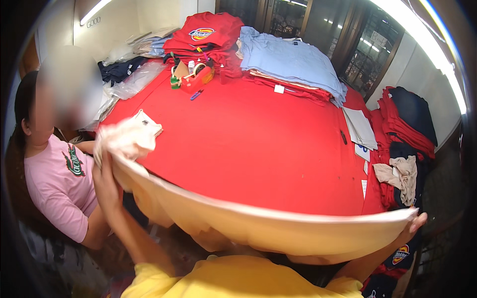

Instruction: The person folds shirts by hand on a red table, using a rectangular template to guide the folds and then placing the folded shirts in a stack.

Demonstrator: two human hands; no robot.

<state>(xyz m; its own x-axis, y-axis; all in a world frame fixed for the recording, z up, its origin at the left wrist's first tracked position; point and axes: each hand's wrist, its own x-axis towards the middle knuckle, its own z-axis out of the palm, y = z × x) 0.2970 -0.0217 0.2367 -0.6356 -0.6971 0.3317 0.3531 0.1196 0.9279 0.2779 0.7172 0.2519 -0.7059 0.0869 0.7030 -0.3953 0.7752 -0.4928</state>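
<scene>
A cream garment (278,233) hangs stretched in a long curve between my two hands, along the near edge of the red table (238,149). At the left, my left hand (103,171) is closed on a bunched, motion-smeared end of it. My right hand (419,222) pinches the other corner at the far right, thumb and fingers pressed together. The cloth sags between them, its upper edge taut and its body hanging in front of my yellow shirt. Just beyond my left hand, a folded part with a small dark label lies over the tabletop.
A person in a pink shirt (59,184) sits at the left. Stacks of red shirts (211,30) and light blue shirts (293,62) line the back. A red tape dispenser (196,79) and blue thread snips (197,95) stand nearby. Papers (358,126) and piled clothes (405,124) are at the right.
</scene>
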